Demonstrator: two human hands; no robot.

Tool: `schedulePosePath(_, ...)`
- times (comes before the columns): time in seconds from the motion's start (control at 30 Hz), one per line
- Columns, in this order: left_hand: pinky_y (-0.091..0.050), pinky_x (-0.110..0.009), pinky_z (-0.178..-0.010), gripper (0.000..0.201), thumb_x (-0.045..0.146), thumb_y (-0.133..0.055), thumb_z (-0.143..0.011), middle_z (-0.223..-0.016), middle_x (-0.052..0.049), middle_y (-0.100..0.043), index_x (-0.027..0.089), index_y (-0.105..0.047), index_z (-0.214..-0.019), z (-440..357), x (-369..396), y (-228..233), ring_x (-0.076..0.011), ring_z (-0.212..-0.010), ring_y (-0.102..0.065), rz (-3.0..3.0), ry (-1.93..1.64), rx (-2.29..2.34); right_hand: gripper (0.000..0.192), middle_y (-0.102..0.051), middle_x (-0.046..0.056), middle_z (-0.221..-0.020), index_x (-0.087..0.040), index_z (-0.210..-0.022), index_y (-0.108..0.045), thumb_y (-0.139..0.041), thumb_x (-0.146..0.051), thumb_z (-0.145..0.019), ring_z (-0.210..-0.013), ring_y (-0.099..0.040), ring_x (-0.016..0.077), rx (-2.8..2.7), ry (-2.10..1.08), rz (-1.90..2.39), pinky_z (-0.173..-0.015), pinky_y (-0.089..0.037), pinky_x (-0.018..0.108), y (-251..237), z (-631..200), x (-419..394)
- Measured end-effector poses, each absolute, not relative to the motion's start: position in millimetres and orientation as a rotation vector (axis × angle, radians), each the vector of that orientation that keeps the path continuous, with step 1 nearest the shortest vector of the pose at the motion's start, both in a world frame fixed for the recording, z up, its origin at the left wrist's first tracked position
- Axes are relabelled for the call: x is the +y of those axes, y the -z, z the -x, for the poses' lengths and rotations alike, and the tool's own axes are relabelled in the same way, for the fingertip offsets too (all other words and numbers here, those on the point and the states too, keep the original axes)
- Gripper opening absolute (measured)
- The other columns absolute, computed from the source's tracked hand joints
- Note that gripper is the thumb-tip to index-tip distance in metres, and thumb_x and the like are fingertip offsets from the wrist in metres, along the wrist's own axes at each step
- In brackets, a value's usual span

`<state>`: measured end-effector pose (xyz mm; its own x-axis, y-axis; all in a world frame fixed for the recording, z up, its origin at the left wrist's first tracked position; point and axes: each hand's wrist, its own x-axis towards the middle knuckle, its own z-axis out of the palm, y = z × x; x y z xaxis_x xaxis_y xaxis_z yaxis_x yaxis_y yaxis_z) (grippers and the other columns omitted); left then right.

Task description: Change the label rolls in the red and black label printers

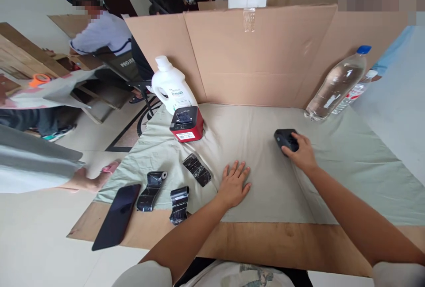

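Cardboard walls (265, 57) bound open cloth (265, 181); right hand (302, 152) grips black device (284, 139), left hand (234, 185) flat, released.

Views: one only, so nothing is shared between cameras.
Position: worn on the person's head, above the near edge of the worktop (265, 242).
Facing: forward and down, toward the cardboard screen (259, 57).
Nearness: close; both forearms enter from below.

My right hand (303, 152) rests on the small black device (284, 139), right of centre on the surface (265, 189); my left hand (233, 184) lies flat beside the crinkled black foil strip (197, 170). Behind that strip sits the red box printer (186, 124), with the white plastic jug (172, 84) behind it.
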<state>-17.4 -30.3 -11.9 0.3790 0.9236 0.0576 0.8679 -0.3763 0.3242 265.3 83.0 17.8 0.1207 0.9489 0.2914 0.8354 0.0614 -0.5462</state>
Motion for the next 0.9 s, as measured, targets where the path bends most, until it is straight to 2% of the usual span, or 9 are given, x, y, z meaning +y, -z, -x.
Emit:
schedulePosePath(0.13,-0.014,-0.058,-0.117,0.057,0.038,-0.046,-0.092,-0.154,-0.010,-0.037,0.021,-0.037,-0.146,18.6,-31.4,12.6,-0.0308,-0.146,-0.023,-2.361,-0.423,1.580,0.063,-0.044,0.015,-0.139,-0.022,-0.132,-0.052,-0.062,-0.049,-0.076,-0.127,-0.047,0.0333,-1.915,-0.306,1.582,-0.106,-0.041,0.053,-11.0,-200.9,12.6)
schedulePosePath(0.33,-0.023,-0.054,-0.114,0.062,0.012,-0.041,-0.085,-0.147,-0.014,-0.045,0.015,-0.034,-0.146,23.5,-33.5,17.6,-0.0295,-0.144,-0.028,-2.275,-0.646,1.591,0.069,-0.037,0.019,-0.146,-0.021,-0.137,-0.046,-0.064,-0.050,-0.078,-0.126,-0.044,0.0404,-1.961,-0.233,1.610,-0.098,-0.044,0.060,-3.3,-146.7,-46.4)
schedulePosePath(0.53,-0.026,-0.052,-0.112,0.057,0.011,-0.039,-0.086,-0.141,-0.015,-0.051,0.012,-0.039,-0.143,23.9,-32.6,19.3,-0.0311,-0.141,-0.032,-2.226,-0.685,1.603,0.064,-0.025,0.016,-0.154,-0.024,-0.142,-0.041,-0.056,-0.050,-0.087,-0.130,-0.043,0.0386,-2.024,-0.270,1.546,-0.100,-0.045,0.059,6.1,-147.6,-65.1)
schedulePosePath(0.7,-0.026,-0.053,-0.111,0.058,0.013,-0.037,-0.089,-0.142,-0.014,-0.051,0.014,-0.035,-0.146,24.2,-31.9,18.3,-0.0303,-0.142,-0.030,-2.225,-0.676,1.589,0.053,-0.024,0.014,-0.156,-0.025,-0.141,-0.045,-0.050,-0.044,-0.092,-0.132,-0.042,0.0363,-2.038,-0.287,1.509,-0.101,-0.045,0.058,6.6,-153.7,-73.6)
schedulePosePath(0.9,-0.025,-0.054,-0.111,0.062,0.009,-0.035,-0.087,-0.142,-0.014,-0.051,0.016,-0.033,-0.148,24.9,-31.7,20.8,-0.0304,-0.143,-0.030,-2.256,-0.722,1.542,0.053,-0.022,0.013,-0.157,-0.026,-0.142,-0.044,-0.051,-0.039,-0.091,-0.132,-0.042,0.0368,-2.038,-0.283,1.501,-0.101,-0.045,0.059,5.2,-151.0,-82.5)
